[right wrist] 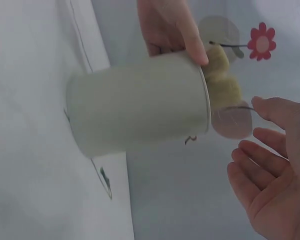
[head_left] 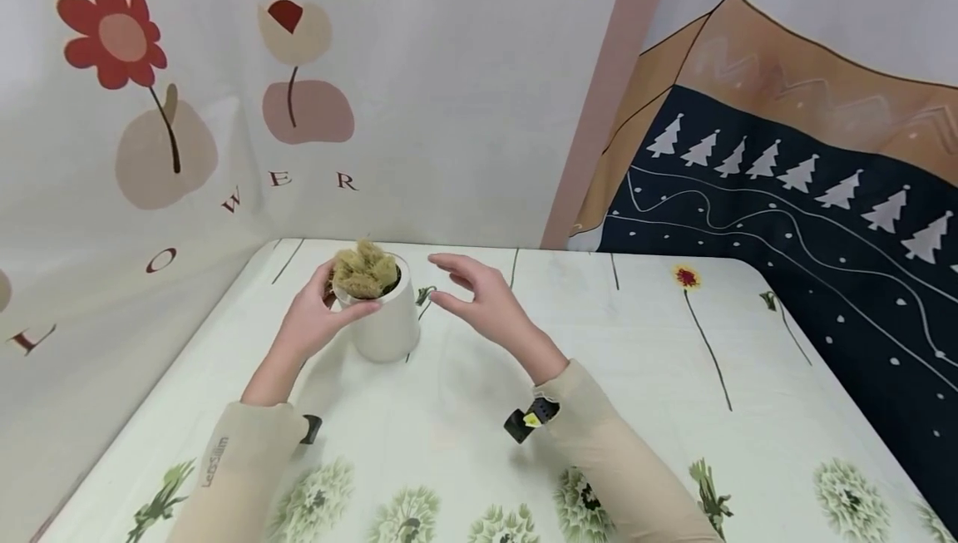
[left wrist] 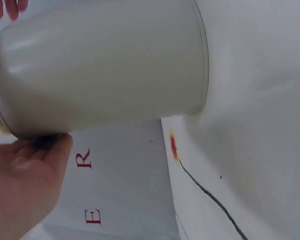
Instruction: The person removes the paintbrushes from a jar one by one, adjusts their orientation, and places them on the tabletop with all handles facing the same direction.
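Observation:
A white cylindrical flowerpot stands on the table, left of the middle. Fuzzy yellow-green tufts of a plant fill its top. My left hand grips the pot near its rim, thumb on the near side and fingers round the left, partly hidden behind the plant. In the right wrist view that thumb lies along the pot just below the rim. To the right of the pot, my right hand is held in the air with fingers loosely bent and parted. A gap separates it from the pot, and it holds nothing.
A white cloth printed with flowers and stems covers the table. Behind it hangs a pale curtain with flower prints and letters. At the right is a dark cloth with white trees. Each wrist wears a small black device.

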A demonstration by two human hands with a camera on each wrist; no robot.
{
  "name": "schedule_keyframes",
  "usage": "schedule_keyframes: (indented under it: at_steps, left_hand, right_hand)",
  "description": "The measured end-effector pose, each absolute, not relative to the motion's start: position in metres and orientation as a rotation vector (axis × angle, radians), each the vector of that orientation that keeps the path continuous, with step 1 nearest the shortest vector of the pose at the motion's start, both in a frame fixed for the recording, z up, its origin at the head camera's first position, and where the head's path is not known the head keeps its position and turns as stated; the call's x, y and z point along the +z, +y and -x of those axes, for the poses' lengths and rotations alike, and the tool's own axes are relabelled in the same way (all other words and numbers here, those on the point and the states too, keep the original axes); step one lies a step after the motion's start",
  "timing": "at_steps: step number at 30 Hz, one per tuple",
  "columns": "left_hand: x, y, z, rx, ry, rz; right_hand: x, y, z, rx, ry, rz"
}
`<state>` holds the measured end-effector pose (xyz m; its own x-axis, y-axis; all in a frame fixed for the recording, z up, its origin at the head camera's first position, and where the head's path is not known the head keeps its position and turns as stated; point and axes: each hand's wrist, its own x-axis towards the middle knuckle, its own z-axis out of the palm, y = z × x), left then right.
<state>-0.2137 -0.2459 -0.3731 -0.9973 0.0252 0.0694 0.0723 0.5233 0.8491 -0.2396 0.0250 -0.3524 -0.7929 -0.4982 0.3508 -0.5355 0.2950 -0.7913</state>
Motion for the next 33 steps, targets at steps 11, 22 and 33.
schedule_keyframes:
  at_steps: [11, 22, 33]
  left_hand:
    - [-0.384, -0.229, 0.202, -1.5, -2.549, 0.043]
    - [-0.382, -0.218, 0.198, -1.456, -2.527, -0.1]
    - [-0.387, -0.2, 0.201, -1.497, -2.393, -0.206]
  right_hand:
    - [-0.347, -0.025, 0.236, 1.643, -2.384, -1.12]
    - [-0.34, -0.054, 0.243, 1.216, -2.616, -1.06]
    - [-0.349, -0.056, 0.255, 1.442, -2.522, -0.825]
